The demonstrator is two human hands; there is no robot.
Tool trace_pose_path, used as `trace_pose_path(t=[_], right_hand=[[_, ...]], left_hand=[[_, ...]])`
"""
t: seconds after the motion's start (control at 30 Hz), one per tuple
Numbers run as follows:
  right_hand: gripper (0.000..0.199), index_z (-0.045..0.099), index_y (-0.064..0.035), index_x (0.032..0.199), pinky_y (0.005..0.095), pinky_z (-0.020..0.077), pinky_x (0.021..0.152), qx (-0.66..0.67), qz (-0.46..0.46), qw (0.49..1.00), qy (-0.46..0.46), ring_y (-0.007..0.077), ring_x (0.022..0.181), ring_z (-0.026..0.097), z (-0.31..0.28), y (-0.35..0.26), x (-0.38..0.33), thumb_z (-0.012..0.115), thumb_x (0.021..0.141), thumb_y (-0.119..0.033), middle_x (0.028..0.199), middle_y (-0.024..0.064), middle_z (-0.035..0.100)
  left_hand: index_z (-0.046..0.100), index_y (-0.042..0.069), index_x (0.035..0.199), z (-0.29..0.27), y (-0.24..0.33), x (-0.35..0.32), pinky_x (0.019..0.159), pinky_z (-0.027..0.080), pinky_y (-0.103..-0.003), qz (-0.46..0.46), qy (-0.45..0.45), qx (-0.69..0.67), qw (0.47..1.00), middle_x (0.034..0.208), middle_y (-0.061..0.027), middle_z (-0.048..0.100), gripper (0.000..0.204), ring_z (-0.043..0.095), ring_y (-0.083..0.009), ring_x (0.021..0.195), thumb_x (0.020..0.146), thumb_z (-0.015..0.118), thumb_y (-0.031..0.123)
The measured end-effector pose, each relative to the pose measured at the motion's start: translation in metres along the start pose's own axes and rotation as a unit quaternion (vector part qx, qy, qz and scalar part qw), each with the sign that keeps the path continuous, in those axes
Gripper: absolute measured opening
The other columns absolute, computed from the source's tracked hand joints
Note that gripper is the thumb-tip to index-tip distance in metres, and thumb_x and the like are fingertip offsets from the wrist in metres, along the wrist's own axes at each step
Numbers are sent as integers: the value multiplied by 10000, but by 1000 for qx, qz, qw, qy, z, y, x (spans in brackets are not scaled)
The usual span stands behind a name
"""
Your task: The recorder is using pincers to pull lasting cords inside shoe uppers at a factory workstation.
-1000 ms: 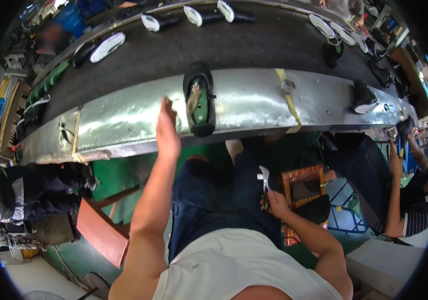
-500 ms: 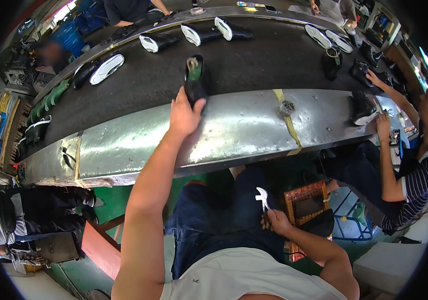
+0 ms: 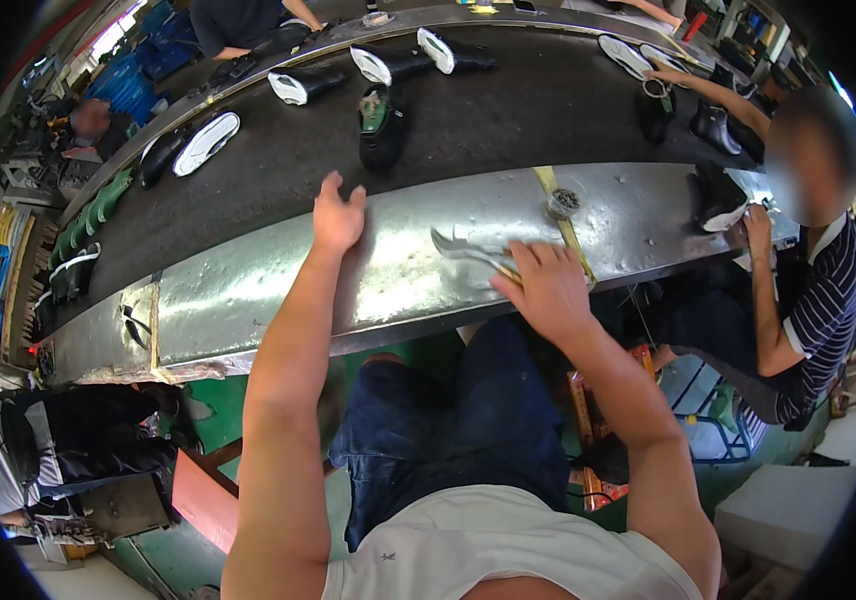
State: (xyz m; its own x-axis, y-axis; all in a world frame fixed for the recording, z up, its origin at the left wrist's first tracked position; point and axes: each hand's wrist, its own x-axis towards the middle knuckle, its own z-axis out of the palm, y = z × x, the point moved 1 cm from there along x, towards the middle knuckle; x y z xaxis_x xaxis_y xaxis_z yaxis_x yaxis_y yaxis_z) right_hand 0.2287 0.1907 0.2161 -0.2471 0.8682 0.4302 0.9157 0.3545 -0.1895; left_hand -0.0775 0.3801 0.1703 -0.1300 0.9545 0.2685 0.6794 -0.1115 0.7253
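Observation:
A black shoe upper on a green last (image 3: 378, 135) stands on the dark belt, sole down. Just short of it, my left hand (image 3: 339, 215) is open, fingers and thumb apart, touching nothing. Over the shiny metal ledge (image 3: 398, 270), my right hand (image 3: 553, 290) is closed around the handle end of metal lasting pincers (image 3: 470, 251). Their curved beak points left, and motion smears them slightly. My right palm hides the rest of the handles. Beyond my right hand sits a small clear cup of tacks (image 3: 563, 204), on a yellow strip across the ledge.
White-soled shoes (image 3: 373, 65) lie on the belt's far side, with another pair (image 3: 206, 143) at left. A co-worker in a striped shirt (image 3: 823, 275) sits at right, reaching over the belt; a black shoe (image 3: 718, 200) is before them. Black scraps (image 3: 135, 320) lie on the ledge's left.
My left hand has let go of the black shoe and drawn back toward me. My right hand has risen from beside my lap to the ledge with the pincers. The co-worker has leaned in.

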Motion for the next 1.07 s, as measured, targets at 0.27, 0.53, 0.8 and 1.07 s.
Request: trace_pose_path(t=[0.27,0.53,0.8,1.07], right_hand=[[195,667,-39,1002,409,511,871,170,-86,981,34,311,989,646,1,-2,-69,721,852,-152,1045,116,665],[647,605,88,1202,488,453,996,195,401,854,-268,463,1136,594,179,74,-265,419,1024,-505,1209,300,630],[487,611,30,889,527,502,786,88,227,934,-262,502,893,632,110,41,-236,497,1022,-425,882,303,658],[457,609,11,866,548,480,768,163,229,934,-222,490,858,624,19,36,-204,557,998,-424,829,300,637]], left_hand=[[531,-54,1339,-100,-33,-268,1134,353,-419,170,44,-137,975,1339,-210,587,397,525,-320,1301,951,574,23],[497,-58,1398,-80,-244,-400,1055,449,-403,-553,-134,-323,757,1389,-223,572,701,582,-330,1250,1012,498,527],[540,-58,1337,-119,-281,-399,959,520,-431,-262,-83,75,959,1290,-216,649,492,659,-357,1137,990,623,281],[605,-28,1259,-216,-183,-347,911,532,-446,-92,73,239,964,1207,-284,654,352,669,-414,1080,963,605,162]])
